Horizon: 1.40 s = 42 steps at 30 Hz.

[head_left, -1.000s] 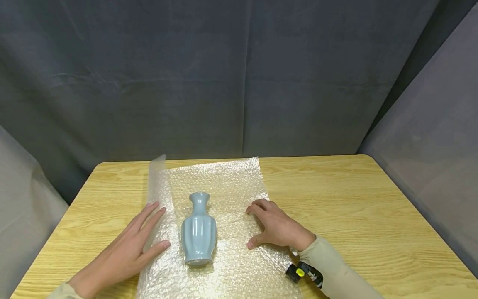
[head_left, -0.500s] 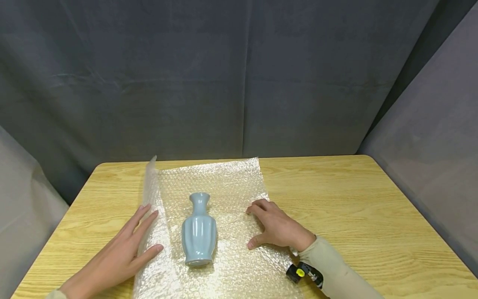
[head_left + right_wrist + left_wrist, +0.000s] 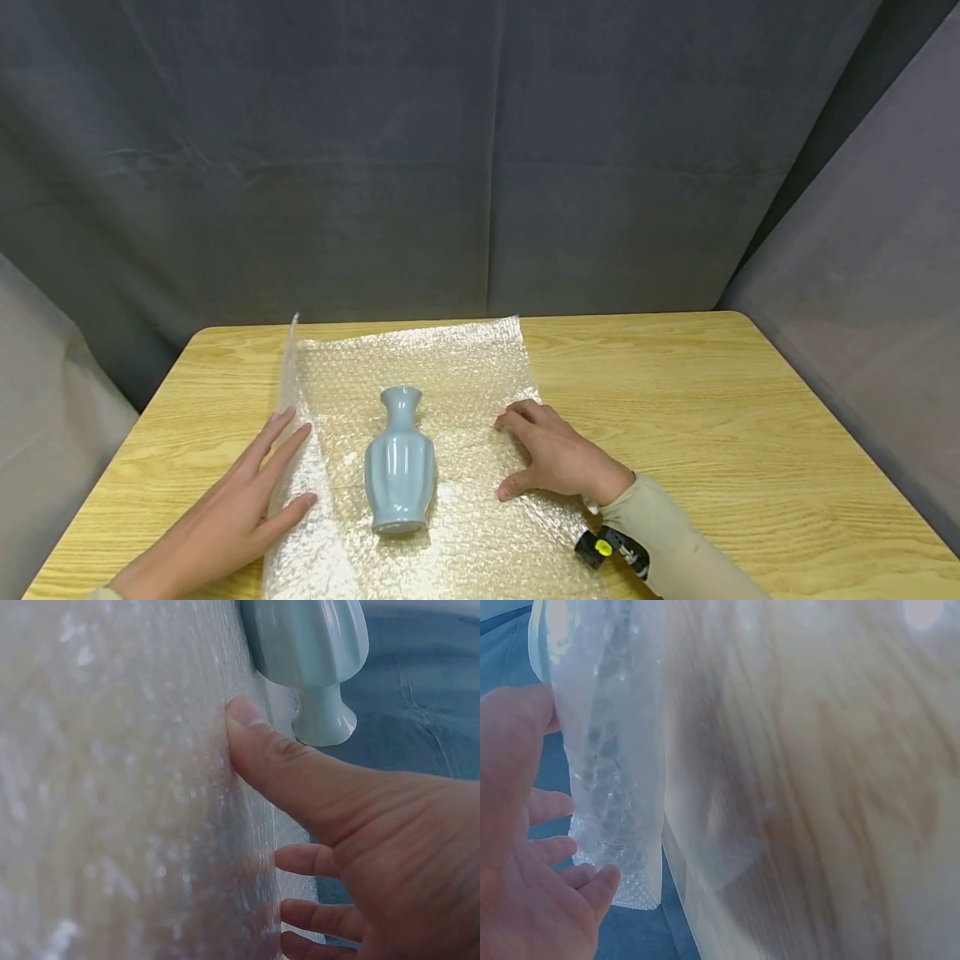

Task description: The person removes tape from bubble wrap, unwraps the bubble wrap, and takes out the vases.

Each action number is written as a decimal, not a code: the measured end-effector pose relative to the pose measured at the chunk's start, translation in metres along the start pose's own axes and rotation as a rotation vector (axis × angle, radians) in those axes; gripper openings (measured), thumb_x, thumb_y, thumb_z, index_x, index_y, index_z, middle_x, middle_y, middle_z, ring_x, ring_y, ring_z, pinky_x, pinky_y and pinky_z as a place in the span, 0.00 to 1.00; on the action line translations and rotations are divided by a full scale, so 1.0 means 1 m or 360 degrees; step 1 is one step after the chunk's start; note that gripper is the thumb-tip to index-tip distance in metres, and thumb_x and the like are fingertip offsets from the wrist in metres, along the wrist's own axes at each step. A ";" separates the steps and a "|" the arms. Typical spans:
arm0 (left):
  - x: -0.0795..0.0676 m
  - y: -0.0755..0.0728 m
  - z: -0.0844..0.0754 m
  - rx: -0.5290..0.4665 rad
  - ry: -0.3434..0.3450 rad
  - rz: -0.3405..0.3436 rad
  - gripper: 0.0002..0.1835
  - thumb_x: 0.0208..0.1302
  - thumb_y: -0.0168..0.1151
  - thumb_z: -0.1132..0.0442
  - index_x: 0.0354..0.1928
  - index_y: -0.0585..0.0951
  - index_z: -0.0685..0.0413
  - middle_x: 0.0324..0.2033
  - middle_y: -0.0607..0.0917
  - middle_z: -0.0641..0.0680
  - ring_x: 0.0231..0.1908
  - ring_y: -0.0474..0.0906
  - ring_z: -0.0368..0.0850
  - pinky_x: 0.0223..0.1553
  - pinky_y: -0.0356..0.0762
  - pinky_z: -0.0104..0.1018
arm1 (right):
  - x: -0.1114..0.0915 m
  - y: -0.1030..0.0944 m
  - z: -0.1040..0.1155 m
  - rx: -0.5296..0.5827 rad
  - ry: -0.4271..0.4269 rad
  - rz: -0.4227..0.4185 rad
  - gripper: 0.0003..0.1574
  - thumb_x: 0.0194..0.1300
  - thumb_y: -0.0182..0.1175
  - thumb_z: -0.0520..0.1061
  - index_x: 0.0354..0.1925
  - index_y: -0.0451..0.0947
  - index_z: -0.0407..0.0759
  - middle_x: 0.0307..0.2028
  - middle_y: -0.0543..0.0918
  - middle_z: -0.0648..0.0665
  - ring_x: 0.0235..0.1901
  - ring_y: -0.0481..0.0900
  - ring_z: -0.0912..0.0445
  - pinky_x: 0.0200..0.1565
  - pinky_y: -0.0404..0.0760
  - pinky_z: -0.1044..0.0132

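A pale blue vase [image 3: 400,475] lies on its side on a sheet of bubble wrap [image 3: 472,375], its neck toward the far edge of the table. Along the left side the sheet stands up in a fold. My left hand [image 3: 228,512] touches this fold with fingers extended; in the left wrist view the raised wrap [image 3: 615,772] runs alongside the fingertips. To the right of the vase, my right hand [image 3: 558,454] rests its fingertips and thumb on the wrap, spread apart. The right wrist view shows the thumb [image 3: 259,735] pressing on the sheet, apart from the vase.
The wooden table [image 3: 712,408] extends to both sides of the sheet. A dark grey curtain [image 3: 360,167] hangs behind it, with lighter cloth at left and right. A small black camera [image 3: 592,548] sits at the right wrist.
My left hand has moved left and slightly toward the near edge. The wrap's left fold has swung outward with it, leaving more sheet uncovered. The right hand and the vase stay put.
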<state>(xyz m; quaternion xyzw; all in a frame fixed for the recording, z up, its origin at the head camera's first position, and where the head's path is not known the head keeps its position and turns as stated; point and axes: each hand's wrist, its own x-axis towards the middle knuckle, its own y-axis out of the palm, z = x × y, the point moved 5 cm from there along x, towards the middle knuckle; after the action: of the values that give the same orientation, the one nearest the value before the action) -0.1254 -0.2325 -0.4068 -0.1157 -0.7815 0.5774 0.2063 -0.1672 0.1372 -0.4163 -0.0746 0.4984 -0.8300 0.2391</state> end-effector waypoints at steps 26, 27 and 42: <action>-0.004 -0.005 0.004 -0.0018 0.0049 0.0067 0.40 0.74 0.62 0.49 0.82 0.55 0.32 0.85 0.44 0.45 0.84 0.45 0.46 0.64 0.76 0.42 | 0.000 0.000 0.000 0.0016 0.0028 0.0001 0.55 0.48 0.78 0.65 0.68 0.72 0.45 0.71 0.69 0.39 0.69 0.69 0.41 0.68 0.74 0.42; -0.004 -0.006 0.004 -0.0024 0.0042 0.0079 0.39 0.74 0.61 0.49 0.82 0.56 0.32 0.85 0.44 0.45 0.84 0.45 0.47 0.64 0.77 0.46 | 0.000 0.000 0.000 0.0015 0.0029 0.0002 0.55 0.48 0.78 0.65 0.68 0.72 0.45 0.71 0.69 0.39 0.69 0.69 0.41 0.68 0.74 0.42; -0.006 -0.009 0.010 -0.0046 -0.0046 0.0075 0.31 0.77 0.55 0.42 0.77 0.66 0.38 0.83 0.51 0.49 0.79 0.60 0.56 0.61 0.76 0.58 | -0.001 0.000 0.001 -0.0001 0.0004 -0.0006 0.54 0.48 0.78 0.65 0.67 0.72 0.45 0.70 0.70 0.39 0.68 0.70 0.41 0.67 0.75 0.43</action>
<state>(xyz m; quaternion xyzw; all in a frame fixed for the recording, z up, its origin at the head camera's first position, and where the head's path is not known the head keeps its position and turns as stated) -0.1241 -0.2459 -0.4015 -0.1286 -0.7896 0.5724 0.1796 -0.1658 0.1369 -0.4153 -0.0746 0.4988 -0.8304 0.2369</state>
